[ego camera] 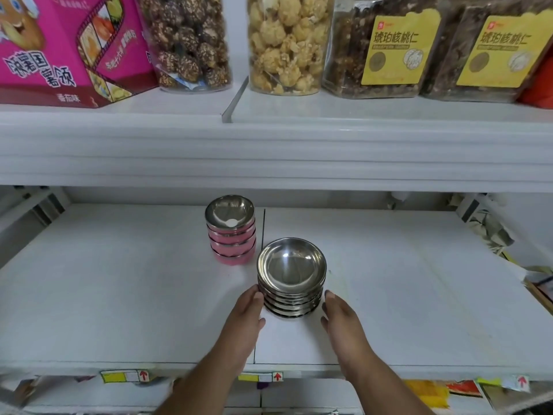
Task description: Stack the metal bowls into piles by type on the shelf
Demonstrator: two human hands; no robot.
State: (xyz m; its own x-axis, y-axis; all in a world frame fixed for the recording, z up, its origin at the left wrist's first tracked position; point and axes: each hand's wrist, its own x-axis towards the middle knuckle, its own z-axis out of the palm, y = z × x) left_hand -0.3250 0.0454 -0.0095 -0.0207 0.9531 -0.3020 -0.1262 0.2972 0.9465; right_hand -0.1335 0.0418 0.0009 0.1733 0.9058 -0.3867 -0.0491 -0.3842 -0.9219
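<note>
A pile of several plain silver metal bowls (291, 277) stands on the white shelf (119, 295) near its middle front. Behind it to the left stands a pile of several pink-sided metal bowls (231, 232), with a small white sticker inside the top one. My left hand (247, 316) rests against the left side of the silver pile, fingertips touching the lower bowls. My right hand (339, 319) sits just right of the pile, fingers apart, a small gap from the bowls. Neither hand holds anything.
The upper shelf (269, 145) overhangs above, carrying a pink snack box (68, 46), two clear jars of snacks (287, 43) and bagged walnut packs (389, 46). Price tags (260, 377) line the front edge. Packaging sits at the far right (490, 235).
</note>
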